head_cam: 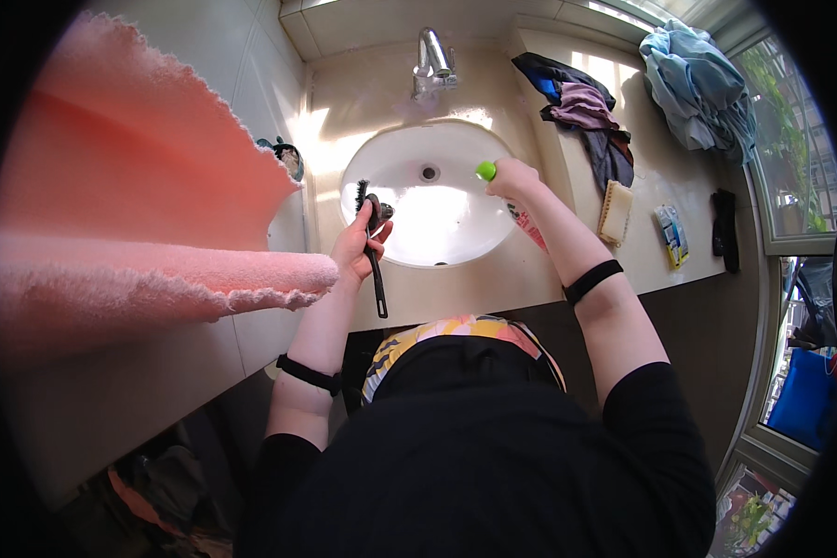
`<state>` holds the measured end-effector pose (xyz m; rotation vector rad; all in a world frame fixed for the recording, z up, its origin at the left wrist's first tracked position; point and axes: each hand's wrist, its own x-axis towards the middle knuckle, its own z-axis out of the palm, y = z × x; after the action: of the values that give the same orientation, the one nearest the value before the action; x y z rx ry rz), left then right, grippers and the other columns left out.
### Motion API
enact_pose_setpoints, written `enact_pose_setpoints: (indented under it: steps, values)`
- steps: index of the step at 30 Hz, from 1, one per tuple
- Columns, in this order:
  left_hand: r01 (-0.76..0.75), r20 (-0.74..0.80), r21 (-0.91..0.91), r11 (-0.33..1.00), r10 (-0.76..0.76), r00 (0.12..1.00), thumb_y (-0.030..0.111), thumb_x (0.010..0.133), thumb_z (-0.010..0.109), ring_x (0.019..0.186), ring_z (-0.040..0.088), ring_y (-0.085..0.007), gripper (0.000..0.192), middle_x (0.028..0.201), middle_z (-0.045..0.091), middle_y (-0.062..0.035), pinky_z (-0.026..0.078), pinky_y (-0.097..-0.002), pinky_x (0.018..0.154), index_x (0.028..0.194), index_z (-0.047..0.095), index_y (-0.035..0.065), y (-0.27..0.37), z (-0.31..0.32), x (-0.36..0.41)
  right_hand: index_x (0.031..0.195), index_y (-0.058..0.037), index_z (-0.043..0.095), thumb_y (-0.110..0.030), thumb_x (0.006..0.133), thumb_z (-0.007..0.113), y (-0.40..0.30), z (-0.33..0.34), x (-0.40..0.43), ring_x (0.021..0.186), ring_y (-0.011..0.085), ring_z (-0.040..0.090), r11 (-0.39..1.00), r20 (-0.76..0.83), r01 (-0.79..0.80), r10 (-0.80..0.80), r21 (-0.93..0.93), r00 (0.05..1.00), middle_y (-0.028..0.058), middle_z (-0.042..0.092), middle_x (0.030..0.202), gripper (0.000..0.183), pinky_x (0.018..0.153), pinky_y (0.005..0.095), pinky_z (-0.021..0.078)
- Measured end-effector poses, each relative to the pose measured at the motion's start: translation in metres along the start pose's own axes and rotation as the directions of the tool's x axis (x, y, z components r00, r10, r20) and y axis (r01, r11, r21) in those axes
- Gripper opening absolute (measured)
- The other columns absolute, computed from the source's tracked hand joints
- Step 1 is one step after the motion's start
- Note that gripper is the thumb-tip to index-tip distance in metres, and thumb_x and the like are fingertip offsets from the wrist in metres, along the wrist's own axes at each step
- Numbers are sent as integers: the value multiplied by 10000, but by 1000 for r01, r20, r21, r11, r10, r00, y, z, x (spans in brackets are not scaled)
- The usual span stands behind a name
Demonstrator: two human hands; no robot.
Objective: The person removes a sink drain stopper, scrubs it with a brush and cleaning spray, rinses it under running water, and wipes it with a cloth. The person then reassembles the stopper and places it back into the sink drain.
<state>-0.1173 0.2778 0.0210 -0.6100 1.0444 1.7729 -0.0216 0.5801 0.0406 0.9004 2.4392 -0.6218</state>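
Note:
My left hand (353, 250) holds a long-handled black brush (375, 275) over the left rim of the white oval washbasin (446, 240). Its dark bristles point up and a hole pierces the handle's lower end. Against the same fingers sits a second, rounded black piece (383, 210), too small to make out. On the basin's right side, my right hand (516, 179) grips a bottle (528, 222) with a bright green cap (485, 171). Red print shows on the bottle below my wrist; my hand and forearm cover the rest. The drain (429, 172) is visible in the bowl.
A chrome faucet (432, 63) stands behind the basin. Pink fabric (181, 202) hangs large at the left. The right ledge bears dark clothes (586, 104), a pale scrubbing block (615, 213), a packet (672, 236), a black item (725, 230) and a light-blue cloth heap (697, 91).

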Motion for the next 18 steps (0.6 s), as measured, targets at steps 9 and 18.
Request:
enact_pose_setpoints:
  steps: [9,18]
  values:
    - [17,65,27,999,-19,998,380,882,641,848,614,-156,243,962,602,-17,320,-105,385,943,638,145,-4,6,7,832,-24,695,-177,622,691,5,6,-25,718,224,638,956,446,71,66,-284,893,132,670,817,260,635,347,505]
    - [-76,10,-53,996,77,997,392,873,647,834,618,-149,281,989,620,-20,320,-102,383,989,632,136,2,-10,-12,871,-7,636,-89,728,662,-36,58,-11,650,182,630,917,592,-78,-185,390,784,94,660,784,167,581,329,520]
